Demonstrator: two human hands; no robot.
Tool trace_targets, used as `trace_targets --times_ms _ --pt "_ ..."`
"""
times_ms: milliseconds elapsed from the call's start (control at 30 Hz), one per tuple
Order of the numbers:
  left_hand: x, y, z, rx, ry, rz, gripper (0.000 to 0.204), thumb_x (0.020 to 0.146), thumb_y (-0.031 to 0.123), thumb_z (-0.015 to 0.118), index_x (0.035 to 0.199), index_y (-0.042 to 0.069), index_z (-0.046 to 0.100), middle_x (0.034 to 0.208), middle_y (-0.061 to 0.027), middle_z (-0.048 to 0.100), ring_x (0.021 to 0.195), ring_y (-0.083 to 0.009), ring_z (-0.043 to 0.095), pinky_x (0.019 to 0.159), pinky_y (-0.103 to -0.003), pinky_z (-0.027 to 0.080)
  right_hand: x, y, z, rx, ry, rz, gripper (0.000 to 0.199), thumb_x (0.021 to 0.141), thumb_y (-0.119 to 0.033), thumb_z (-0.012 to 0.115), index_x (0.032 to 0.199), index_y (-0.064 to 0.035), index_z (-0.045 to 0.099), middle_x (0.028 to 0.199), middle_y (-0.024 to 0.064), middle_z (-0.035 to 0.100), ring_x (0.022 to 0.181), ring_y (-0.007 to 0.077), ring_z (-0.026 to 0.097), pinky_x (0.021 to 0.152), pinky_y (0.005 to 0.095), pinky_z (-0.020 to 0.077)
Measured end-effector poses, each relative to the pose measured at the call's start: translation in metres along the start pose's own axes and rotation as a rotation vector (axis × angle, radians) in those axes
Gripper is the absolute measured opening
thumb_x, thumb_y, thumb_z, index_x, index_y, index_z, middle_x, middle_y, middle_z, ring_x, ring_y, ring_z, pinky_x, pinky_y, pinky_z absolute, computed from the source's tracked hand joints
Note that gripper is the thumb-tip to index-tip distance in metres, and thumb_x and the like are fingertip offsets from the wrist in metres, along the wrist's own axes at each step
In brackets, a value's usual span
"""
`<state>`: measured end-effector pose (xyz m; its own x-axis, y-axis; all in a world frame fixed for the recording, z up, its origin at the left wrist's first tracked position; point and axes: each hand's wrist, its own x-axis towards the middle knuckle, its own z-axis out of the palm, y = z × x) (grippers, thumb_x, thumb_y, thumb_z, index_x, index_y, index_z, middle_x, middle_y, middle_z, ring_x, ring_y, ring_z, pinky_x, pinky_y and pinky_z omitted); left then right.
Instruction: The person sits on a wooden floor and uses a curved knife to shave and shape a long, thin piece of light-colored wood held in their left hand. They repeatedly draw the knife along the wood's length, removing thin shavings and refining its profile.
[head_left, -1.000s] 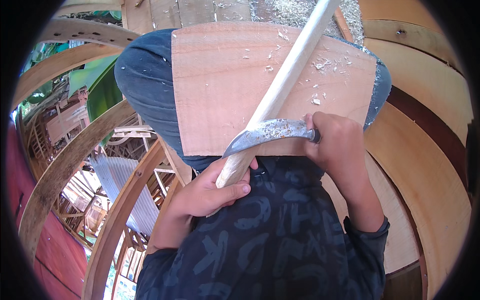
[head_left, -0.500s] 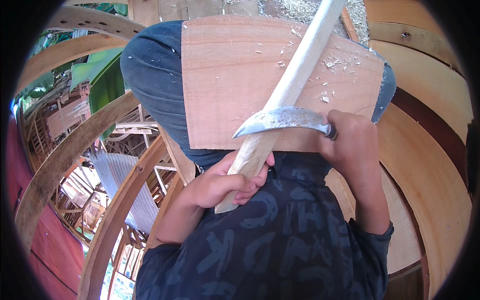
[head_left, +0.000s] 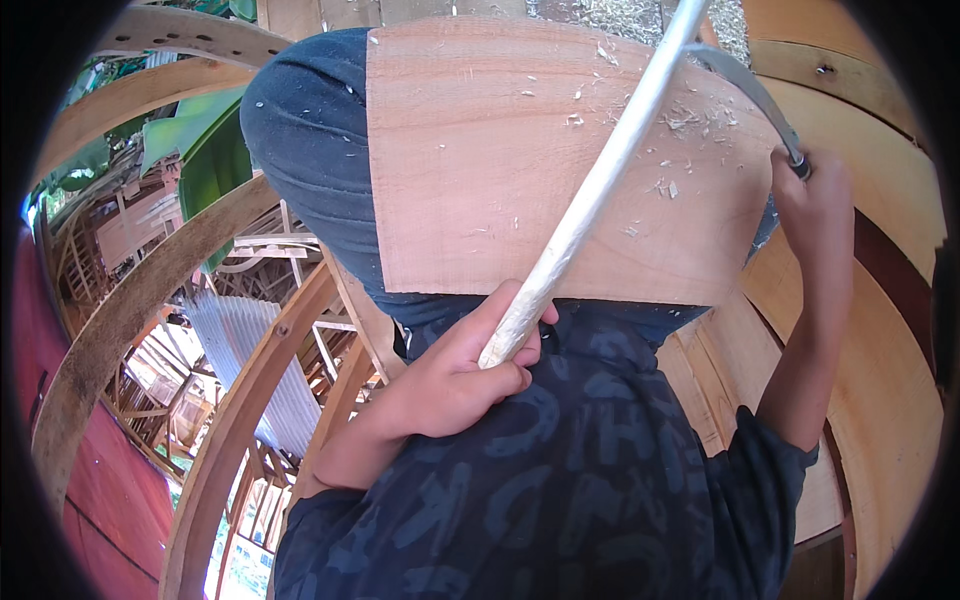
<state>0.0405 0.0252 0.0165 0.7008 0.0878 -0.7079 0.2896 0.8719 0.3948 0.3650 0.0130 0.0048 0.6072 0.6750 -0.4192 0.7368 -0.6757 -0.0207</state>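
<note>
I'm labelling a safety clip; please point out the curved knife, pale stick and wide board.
Curved knife [head_left: 750, 85], head view: middle of the blade.
Pale stick [head_left: 599, 190], head view: middle of its shaft.
Wide board [head_left: 490, 170], head view: upper face.

- My pale wooden stick [head_left: 600, 187] slants away rightward from my left hand [head_left: 462, 385].
- My curved, grey-bladed knife [head_left: 756, 90] juts from my right hand [head_left: 818, 185], its tip by the stick's far part.
</note>
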Motion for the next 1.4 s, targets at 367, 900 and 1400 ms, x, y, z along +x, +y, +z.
trace_targets --times_ms 367,900,1400 --pt "0.004 0.016 0.019 0.408 0.213 -0.042 0.058 0.075 -0.002 0.051 0.131 0.004 0.042 0.094 -0.0043 0.043 0.092 -0.0140 0.045 0.088 -0.029 0.038 -0.052 -0.026 0.019 -0.023 0.008 -0.491 0.011 0.066 -0.016 0.065 0.070 -0.0069 0.069 0.064 0.0167 0.062 0.064 0.0330 0.064 0.061 0.0403 0.0511" --pt "0.007 0.000 0.000 0.147 0.034 0.050 0.047 0.075 -0.001 0.049 0.121 0.001 0.040 0.081 -0.0037 0.043 0.074 -0.0119 0.043 0.071 -0.027 0.038 -0.028 -0.002 0.002 0.050 0.129 -0.185 0.021 0.078 -0.018 0.062 0.073 0.0022 0.064 0.062 0.0219 0.058 0.058 0.0359 0.061 0.056 0.0388 0.0458" --pt "0.006 -0.006 -0.005 -0.141 -0.108 -0.030 0.050 0.073 -0.002 0.047 0.123 0.003 0.041 0.086 -0.0011 0.043 0.065 -0.0056 0.040 0.055 -0.020 0.037 0.037 0.034 0.007 0.014 0.133 0.019 0.034 0.082 -0.026 0.058 0.075 0.0067 0.062 0.063 0.0244 0.056 0.057 0.0389 0.057 0.056 0.0422 0.0434"
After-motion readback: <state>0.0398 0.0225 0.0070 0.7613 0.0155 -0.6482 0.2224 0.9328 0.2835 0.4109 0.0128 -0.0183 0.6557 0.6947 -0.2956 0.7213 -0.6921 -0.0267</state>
